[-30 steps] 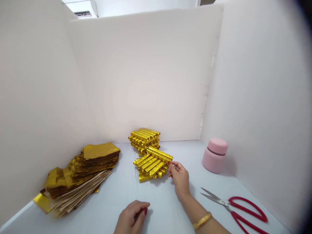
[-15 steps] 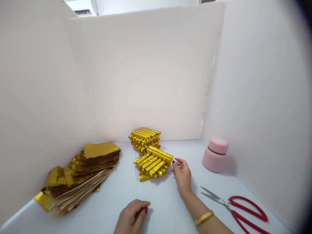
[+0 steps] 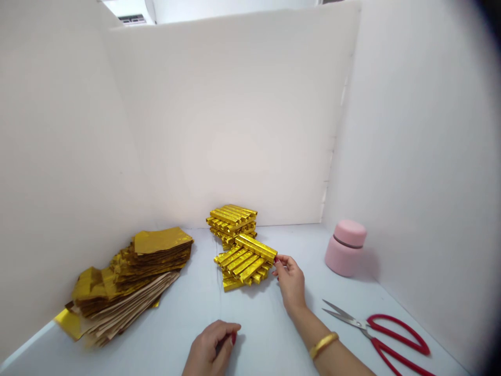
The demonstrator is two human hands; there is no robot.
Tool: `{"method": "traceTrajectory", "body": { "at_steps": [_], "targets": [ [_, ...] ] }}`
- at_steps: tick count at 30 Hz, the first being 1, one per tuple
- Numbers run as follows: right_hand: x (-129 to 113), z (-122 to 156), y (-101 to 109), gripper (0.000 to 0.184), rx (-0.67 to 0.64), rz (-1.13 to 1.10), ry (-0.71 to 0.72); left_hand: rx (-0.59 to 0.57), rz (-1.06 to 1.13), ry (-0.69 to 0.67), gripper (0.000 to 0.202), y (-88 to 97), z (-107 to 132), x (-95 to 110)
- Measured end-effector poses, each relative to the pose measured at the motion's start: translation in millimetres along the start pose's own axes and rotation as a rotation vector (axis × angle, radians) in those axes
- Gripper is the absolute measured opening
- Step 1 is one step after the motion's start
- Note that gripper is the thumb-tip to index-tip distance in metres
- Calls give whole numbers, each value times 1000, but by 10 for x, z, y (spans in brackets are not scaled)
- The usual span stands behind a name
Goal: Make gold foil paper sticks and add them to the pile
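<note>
Two piles of gold foil-wrapped sticks stand at the table's centre: a squared, layered stack [image 3: 230, 221] at the back and a looser pile [image 3: 240, 267] leaning against its front. Two sticks [image 3: 256, 248] lie crosswise on top of the front pile. My right hand [image 3: 290, 287] is beside that pile, its fingertips at the sticks' right ends and holding nothing that I can see. My left hand [image 3: 211, 347] rests curled on the table near the bottom of the view, well in front of the piles, with no object showing in it.
A thick stack of gold foil sheets [image 3: 156, 241] and brown paper [image 3: 129, 305] lies at the left. A pink lidded jar [image 3: 345, 248] stands at the right, with red-handled scissors [image 3: 376, 329] nearer me. White foam walls [image 3: 235, 120] stand behind and beside the table [image 3: 258, 308].
My right hand has moved left, bringing its fingertips back to the ends of the top sticks. My left hand and the piles look unchanged.
</note>
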State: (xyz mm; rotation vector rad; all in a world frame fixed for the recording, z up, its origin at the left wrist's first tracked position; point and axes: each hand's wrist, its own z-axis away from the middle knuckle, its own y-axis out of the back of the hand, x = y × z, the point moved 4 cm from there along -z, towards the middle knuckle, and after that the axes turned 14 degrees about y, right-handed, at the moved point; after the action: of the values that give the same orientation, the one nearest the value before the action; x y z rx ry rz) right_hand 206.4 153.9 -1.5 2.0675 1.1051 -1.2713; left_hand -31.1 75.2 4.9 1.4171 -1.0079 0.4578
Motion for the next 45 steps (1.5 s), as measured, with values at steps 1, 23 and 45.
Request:
{"method": "traceTrajectory", "body": {
  "at_steps": [1, 23, 45],
  "targets": [
    [4, 2, 0, 18, -1, 1, 2, -1, 0, 7, 21, 1, -2, 1],
    [-408, -233, -1, 42, -65, 397, 335, -28, -51, 23, 24, -27, 1, 15],
    [-633, -455, -649, 27, -517, 800, 443, 11, -118, -34, 26, -48, -28, 13]
  ]
}}
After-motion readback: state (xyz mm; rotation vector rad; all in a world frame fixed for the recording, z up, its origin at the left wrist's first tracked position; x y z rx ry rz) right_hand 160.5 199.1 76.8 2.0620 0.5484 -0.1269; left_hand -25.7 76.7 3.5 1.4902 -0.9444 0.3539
